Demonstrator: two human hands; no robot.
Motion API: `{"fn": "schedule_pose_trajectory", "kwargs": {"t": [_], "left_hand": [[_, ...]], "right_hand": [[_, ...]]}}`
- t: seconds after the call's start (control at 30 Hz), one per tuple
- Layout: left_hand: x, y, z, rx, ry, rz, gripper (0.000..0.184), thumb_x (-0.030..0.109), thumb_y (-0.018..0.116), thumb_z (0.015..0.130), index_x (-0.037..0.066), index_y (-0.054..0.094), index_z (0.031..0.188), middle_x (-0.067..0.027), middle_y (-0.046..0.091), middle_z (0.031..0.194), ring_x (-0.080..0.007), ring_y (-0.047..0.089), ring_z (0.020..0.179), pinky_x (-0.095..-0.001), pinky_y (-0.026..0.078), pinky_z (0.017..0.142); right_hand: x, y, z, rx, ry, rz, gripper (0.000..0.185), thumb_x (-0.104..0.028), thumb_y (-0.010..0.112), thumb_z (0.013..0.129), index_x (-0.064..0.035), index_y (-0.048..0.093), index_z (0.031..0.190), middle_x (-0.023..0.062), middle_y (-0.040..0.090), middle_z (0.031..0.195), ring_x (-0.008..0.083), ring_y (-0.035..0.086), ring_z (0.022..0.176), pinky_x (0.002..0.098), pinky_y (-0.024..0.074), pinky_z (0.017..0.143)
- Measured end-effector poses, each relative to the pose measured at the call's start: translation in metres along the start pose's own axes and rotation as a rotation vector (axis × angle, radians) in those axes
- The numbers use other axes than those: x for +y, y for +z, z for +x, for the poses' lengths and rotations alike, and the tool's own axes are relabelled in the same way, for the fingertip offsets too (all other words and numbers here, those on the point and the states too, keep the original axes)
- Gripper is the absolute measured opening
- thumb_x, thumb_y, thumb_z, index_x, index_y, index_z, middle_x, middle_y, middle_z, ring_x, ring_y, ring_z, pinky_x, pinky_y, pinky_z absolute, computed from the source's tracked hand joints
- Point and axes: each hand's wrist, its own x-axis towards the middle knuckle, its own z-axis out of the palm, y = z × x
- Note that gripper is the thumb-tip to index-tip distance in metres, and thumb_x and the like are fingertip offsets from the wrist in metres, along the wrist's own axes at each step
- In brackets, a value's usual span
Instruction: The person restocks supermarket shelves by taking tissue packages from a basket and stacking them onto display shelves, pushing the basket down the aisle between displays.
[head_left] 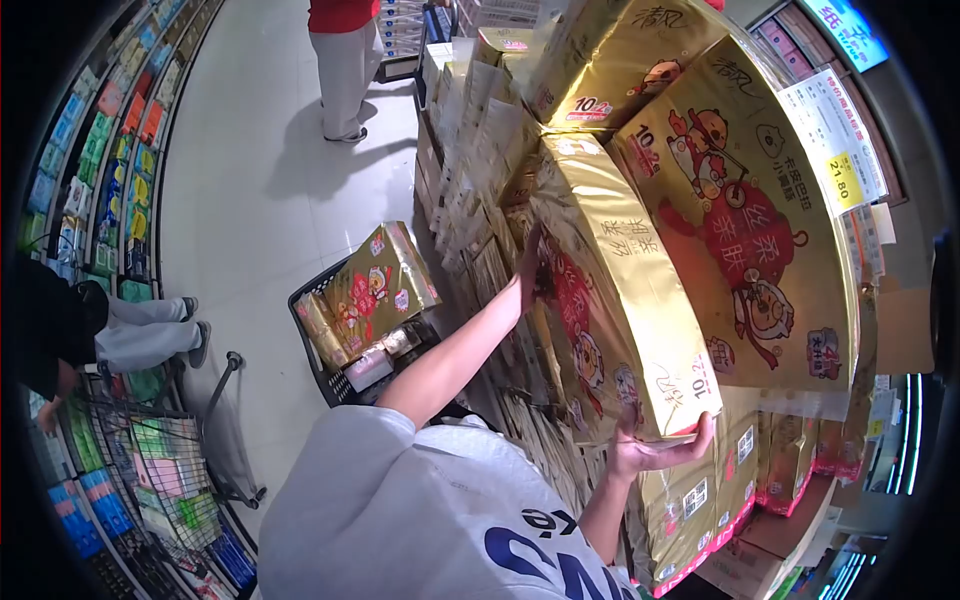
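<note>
A gold plastic-wrapped tissue pack with red cartoon prints is held up between my two hands, tilted against the stacked packs. My left hand presses on its far left side, with the fingers partly hidden behind the wrap. At its near lower end, my right hand grips the bottom corner, thumb on the side face and fingers underneath. Right behind it stands a larger-looking gold pack with the same cartoon print. Another gold pack lies above, at the top of the stack.
A black shopping basket holding a gold pack and smaller packets stands on the floor at left. A price sign hangs at right. A wire cart, a person in dark clothing and a person in red are nearby.
</note>
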Motion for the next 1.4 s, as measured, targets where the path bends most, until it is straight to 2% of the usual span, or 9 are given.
{"fn": "schedule_pose_trajectory", "kwargs": {"t": [0.2,0.47,0.57,0.6,0.63,0.67,0.83,1.3,1.4], "left_hand": [[-0.041,-0.013,0.056,0.136,0.284,-0.279,0.082,0.067,0.061,0.085,0.000,0.052,0.132,-0.0147,0.059,0.120,-0.0230,0.057,0.107,-0.0375,0.048,0.091],[-0.046,0.025,0.027,-0.500,0.270,-0.730,0.071,0.064,0.033,0.098,0.010,0.041,0.143,-0.0113,0.052,0.134,-0.0272,0.052,0.122,-0.0408,0.043,0.105],[-0.029,0.044,0.004,-0.236,0.458,-0.463,0.069,0.064,0.032,0.099,0.012,0.041,0.144,-0.0110,0.049,0.137,-0.0267,0.049,0.125,-0.0409,0.041,0.108],[-0.022,0.047,0.004,-0.137,0.433,-0.409,0.064,0.064,0.033,0.099,0.015,0.049,0.135,-0.0083,0.060,0.118,-0.0205,0.062,0.101,-0.0358,0.054,0.084],[-0.010,0.020,-0.013,-0.379,0.281,-0.273,0.058,0.067,0.035,0.097,0.018,0.055,0.123,-0.0011,0.063,0.088,-0.0126,0.060,0.064,-0.0279,0.048,0.051],[-0.020,0.037,0.002,-0.090,0.403,-0.181,0.053,0.068,0.040,0.095,0.021,0.056,0.111,0.0048,0.055,0.067,-0.0079,0.044,0.043,-0.0235,0.031,0.036],[0.023,0.070,-0.055,-0.031,0.355,-0.199,0.075,0.071,0.054,0.086,0.028,0.036,0.145,-0.0100,0.054,0.112,-0.0201,0.056,0.089,-0.0417,0.054,0.071],[-0.007,-0.002,0.040,-0.017,0.228,-0.071,0.084,0.072,0.048,0.088,0.016,0.034,0.150,-0.0085,0.042,0.149,-0.0292,0.044,0.133,-0.0497,0.038,0.110],[-0.018,-0.015,0.025,-0.050,0.172,0.088,0.123,0.072,0.064,0.078,0.018,-0.015,0.155,-0.0103,-0.008,0.164,-0.0339,0.000,0.150,-0.0663,0.009,0.114]], "right_hand": [[-0.007,-0.006,-0.003,-0.080,0.010,-0.038,0.103,-0.033,0.091,0.064,-0.0057,0.026,0.139,0.0125,0.036,0.129,0.0300,0.044,0.119,0.0427,0.0357,0.105],[-0.064,-0.025,0.017,-0.086,-0.019,0.086,0.048,-0.032,0.067,0.090,-0.0152,0.039,0.125,0.0248,0.043,0.119,0.0391,0.054,0.109,0.0536,0.0470,0.099],[-0.049,-0.038,0.039,-0.034,-0.020,0.063,0.045,-0.029,0.067,0.091,-0.0121,0.038,0.121,0.0262,0.045,0.118,0.0383,0.058,0.107,0.0452,0.0585,0.086],[-0.039,-0.047,0.046,-0.038,-0.028,0.064,0.047,-0.027,0.069,0.090,-0.0110,0.038,0.121,0.0267,0.046,0.120,0.0364,0.059,0.105,0.0416,0.0607,0.083],[-0.031,-0.051,0.048,-0.004,0.019,0.096,0.059,-0.035,0.076,0.083,-0.0111,0.038,0.122,0.0262,0.046,0.121,0.0363,0.057,0.109,0.0438,0.0573,0.087],[-0.018,-0.066,0.055,-0.128,-0.049,-0.016,0.090,-0.055,0.079,0.070,-0.0097,0.030,0.130,0.0209,0.037,0.127,0.0346,0.047,0.119,0.0473,0.0447,0.101],[0.010,-0.087,0.085,-0.101,0.030,-0.002,0.093,-0.057,0.082,0.069,-0.0084,0.028,0.127,0.0205,0.040,0.123,0.0321,0.050,0.115,0.0421,0.0430,0.098],[0.074,-0.045,0.034,-0.378,0.264,-0.019,0.086,-0.022,0.094,0.057,-0.0075,0.043,0.124,0.0220,0.044,0.134,0.0371,0.048,0.123,0.0428,0.0455,0.098],[0.060,-0.034,0.035,-0.447,0.141,-0.198,0.076,-0.024,0.091,0.058,-0.0064,0.050,0.120,0.0247,0.045,0.135,0.0415,0.047,0.124,0.0486,0.0424,0.101]]}}
